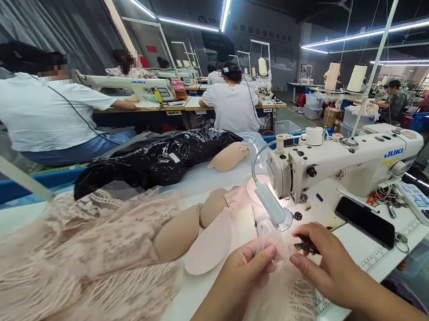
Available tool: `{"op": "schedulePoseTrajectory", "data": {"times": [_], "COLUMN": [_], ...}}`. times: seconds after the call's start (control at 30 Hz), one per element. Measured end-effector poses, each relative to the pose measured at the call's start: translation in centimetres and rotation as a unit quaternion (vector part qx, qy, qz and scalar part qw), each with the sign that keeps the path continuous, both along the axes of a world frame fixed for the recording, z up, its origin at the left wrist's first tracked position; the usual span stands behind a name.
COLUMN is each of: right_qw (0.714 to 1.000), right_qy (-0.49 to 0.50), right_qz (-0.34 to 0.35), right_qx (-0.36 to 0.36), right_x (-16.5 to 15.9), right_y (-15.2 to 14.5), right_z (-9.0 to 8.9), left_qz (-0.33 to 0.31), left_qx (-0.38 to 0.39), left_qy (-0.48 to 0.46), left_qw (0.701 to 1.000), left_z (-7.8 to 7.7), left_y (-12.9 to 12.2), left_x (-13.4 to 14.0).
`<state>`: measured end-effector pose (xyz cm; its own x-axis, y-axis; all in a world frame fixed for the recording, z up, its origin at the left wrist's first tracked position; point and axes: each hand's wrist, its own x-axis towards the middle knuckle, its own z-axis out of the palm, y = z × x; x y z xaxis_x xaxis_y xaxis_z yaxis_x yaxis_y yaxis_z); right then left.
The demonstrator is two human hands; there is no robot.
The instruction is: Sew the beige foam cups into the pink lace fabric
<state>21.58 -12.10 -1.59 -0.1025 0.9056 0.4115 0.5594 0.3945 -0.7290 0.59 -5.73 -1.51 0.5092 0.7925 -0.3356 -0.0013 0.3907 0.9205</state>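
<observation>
Pinched in my left hand point(253, 261) is a piece of sheer pale pink lace fabric point(278, 297), which hangs down over the table's front edge. My right hand point(323, 261) is closed around small dark thread snips point(305, 244), close to the fabric's right side. Just beyond both hands stands a white sewing machine point(337, 163), its lamp point(270, 203) shining on the needle area. Left of my hands lie beige bra cups point(178, 233) and a flat pale pink pad point(209, 245). The needle itself is hidden behind the lamp.
A heap of beige lace point(76, 267) covers the table's left side. Behind it lies a black plastic bag point(160, 158). A phone point(365, 221) rests on the right, near keys and a control panel point(422, 202). Co-workers sit at machines further back.
</observation>
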Motion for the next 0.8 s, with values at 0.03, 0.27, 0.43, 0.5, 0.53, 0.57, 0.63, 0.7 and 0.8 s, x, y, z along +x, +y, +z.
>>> {"op": "schedulePoseTrajectory", "data": {"times": [0.03,0.27,0.43,0.5,0.53,0.57,0.63,0.7,0.8], "right_qw": [1.000,0.998,0.996,0.998,0.999,0.998,0.997,0.997,0.998], "right_qy": [-0.001,-0.015,-0.037,-0.010,0.012,0.033,0.056,0.053,0.038], "right_qz": [0.011,0.053,0.058,0.052,0.049,0.047,0.044,0.043,0.042], "right_qx": [-0.002,0.027,0.056,0.037,0.018,-0.003,-0.035,-0.043,-0.038], "right_x": [-0.2,-1.0,-1.1,-1.2,-1.2,-1.2,-1.1,-1.0,-0.8], "right_y": [0.1,1.6,1.8,1.8,1.7,1.7,1.6,1.5,1.4], "right_z": [0.4,0.8,0.1,0.1,0.2,0.2,0.4,0.4,0.2], "left_qz": [-0.001,0.013,0.008,0.004,0.001,-0.002,-0.008,-0.009,-0.008], "left_qx": [0.002,0.050,0.046,0.040,0.037,0.035,0.032,0.031,0.029], "left_qy": [0.001,0.041,0.033,0.027,0.027,0.028,0.030,0.028,0.023], "left_qw": [1.000,0.998,0.998,0.999,0.999,0.999,0.999,0.999,0.999], "left_z": [-0.1,1.5,1.6,1.3,1.1,1.0,0.6,0.2,0.0], "left_y": [0.0,-0.7,-1.0,-0.9,-0.8,-0.8,-0.7,-0.6,-0.6], "left_x": [0.0,0.1,0.1,0.1,0.0,0.0,-0.1,-0.1,-0.1]}}
